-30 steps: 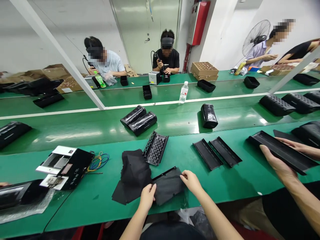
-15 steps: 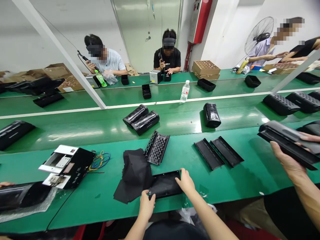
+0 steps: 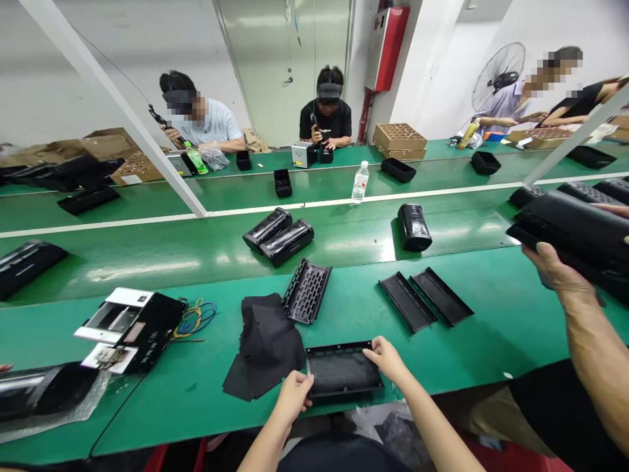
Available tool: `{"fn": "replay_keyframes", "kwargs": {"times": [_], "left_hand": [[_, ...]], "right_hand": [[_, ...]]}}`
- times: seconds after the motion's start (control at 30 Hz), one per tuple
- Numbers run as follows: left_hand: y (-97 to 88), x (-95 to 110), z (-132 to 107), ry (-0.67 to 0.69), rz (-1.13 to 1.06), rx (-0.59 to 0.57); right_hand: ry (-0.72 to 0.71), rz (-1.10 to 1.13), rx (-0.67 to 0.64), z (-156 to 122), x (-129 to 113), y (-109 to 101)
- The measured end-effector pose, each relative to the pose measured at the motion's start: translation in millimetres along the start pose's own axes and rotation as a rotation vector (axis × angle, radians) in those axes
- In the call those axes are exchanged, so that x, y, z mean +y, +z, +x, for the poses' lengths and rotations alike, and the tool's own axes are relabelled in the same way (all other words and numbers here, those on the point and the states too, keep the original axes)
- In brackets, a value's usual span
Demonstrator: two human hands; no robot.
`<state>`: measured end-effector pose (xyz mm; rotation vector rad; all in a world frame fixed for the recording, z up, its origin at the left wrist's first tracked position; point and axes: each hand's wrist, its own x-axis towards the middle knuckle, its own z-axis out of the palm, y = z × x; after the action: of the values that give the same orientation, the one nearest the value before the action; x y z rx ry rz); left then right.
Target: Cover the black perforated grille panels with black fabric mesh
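**Panel (image 3: 344,370) held at both ends near the bench (image 3: 206,400) edge**

The panel lies crosswise before the person, hollow side up; whether it rests on the bench or hangs just above, I cannot tell. The left hand (image 3: 293,394) pinches its left end, thumb on the rim. The right hand (image 3: 388,357) has its far right corner between thumb and fingers.

Black sheets (image 3: 265,347) lie in a loose pile just beside the panel's left end, with 1 grille (image 3: 308,292) at their upper corner. To the right lie 2 more panels (image 3: 407,302), side by side. Beyond, 3 casings (image 3: 414,227) sit on the belt (image 3: 344,239). At far right, a co-worker's hand (image 3: 557,265) supports a black part (image 3: 574,229).
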<state>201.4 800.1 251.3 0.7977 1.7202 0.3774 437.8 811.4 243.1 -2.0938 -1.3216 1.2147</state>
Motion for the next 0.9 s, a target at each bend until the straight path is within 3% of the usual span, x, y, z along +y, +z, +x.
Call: {"fn": "replay_keyframes", "kwargs": {"times": [0.23,0.33,0.43,0.67,0.9], "left_hand": [[-21.1,58.2,-40.4,0.281,0.109,-0.233],[-29.2,81.6,-55.5,0.315,0.127,-0.254],[-34.1,97.6,-67.9,0.360,0.103,-0.229],[-42.8,120.8,-93.7,0.378,0.012,-0.243],[-46.3,122.1,-97.1,0.425,-0.033,-0.189]], "right_hand": [[-0.086,0.287,0.007,-32.8,-25.9,-47.2],[-0.107,0.475,0.025,-50.1,-43.3,-66.5],[-0.131,0.526,0.049,-63.7,-56.5,-80.7],[-0.095,0.582,0.127,-79.8,-64.9,-95.1],[-0.080,0.623,0.023,-92.2,-75.2,-106.8]]}}
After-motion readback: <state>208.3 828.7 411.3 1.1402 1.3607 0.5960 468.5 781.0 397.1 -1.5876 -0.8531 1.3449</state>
